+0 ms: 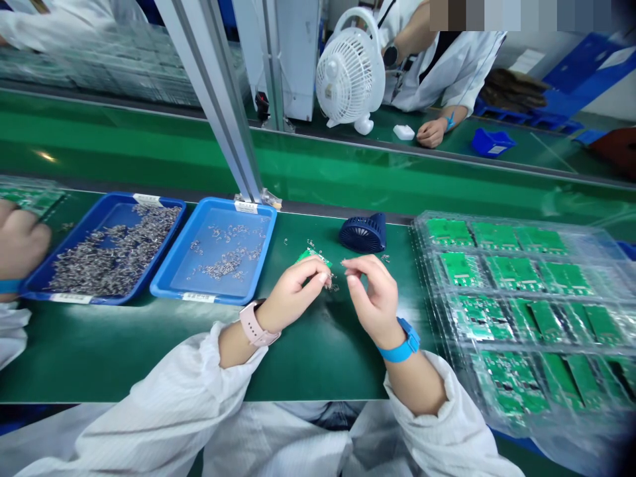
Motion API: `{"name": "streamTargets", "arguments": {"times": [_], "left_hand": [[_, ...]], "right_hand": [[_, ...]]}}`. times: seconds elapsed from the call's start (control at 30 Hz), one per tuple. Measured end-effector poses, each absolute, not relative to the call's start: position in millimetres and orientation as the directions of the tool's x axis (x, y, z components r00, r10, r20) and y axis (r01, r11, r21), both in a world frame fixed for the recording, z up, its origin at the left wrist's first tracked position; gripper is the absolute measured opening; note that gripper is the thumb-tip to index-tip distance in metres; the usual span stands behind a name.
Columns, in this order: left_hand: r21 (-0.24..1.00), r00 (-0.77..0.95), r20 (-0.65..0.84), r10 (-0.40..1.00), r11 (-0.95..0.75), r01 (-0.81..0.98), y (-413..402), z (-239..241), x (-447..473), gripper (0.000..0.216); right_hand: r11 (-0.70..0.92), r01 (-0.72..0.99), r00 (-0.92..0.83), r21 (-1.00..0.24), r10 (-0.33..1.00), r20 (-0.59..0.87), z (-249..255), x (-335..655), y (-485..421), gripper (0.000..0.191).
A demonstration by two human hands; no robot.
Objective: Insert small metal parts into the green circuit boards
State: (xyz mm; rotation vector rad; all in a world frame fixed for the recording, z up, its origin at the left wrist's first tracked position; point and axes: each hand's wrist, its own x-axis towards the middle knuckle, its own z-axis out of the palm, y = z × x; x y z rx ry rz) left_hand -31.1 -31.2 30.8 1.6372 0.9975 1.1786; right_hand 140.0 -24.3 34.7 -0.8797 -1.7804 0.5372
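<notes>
My left hand (298, 291), with a pink watch strap at the wrist, is closed with thumb and fingertips together; whatever is between them is too small to make out. Just beyond its fingers shows a small green circuit board (307, 255), partly hidden by the hand. Whether the hand touches the board I cannot tell. Small metal clips (334, 287) lie scattered by the fingertips. To the right, my right hand (373, 295), wearing a blue wrist band, is raised over the green bench with thumb and index finger slightly apart, facing the left hand.
Left of my hands lie a blue tray (271, 228) with scattered metal clips and a fuller blue tray (106, 199). A dark blue fan (362, 233) stands behind; stacked clear trays (422, 265) hold boards at right. A co-worker's hand (22, 242) is at far left, another person opposite.
</notes>
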Motion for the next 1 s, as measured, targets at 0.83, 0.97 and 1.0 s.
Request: {"name": "streamTargets", "arguments": {"times": [0.83,0.97,1.0], "left_hand": [[0.717,0.234,0.421,0.876,-0.480,0.506,-33,27,-31,0.019],[0.647,0.272,0.446,0.853,-0.517,0.560,-32,28,-30,0.020],[0.638,0.282,0.451,0.847,-0.527,0.562,-32,28,-30,0.020]], "right_hand": [[0.219,0.088,-0.276,-0.972,0.943,0.188,29,135,-19,0.006],[-0.110,-0.152,-0.349,-0.982,0.936,-0.051,26,138,-14,0.016],[-0.172,-0.186,-0.370,-0.967,0.925,-0.093,26,140,-13,0.017]]}}
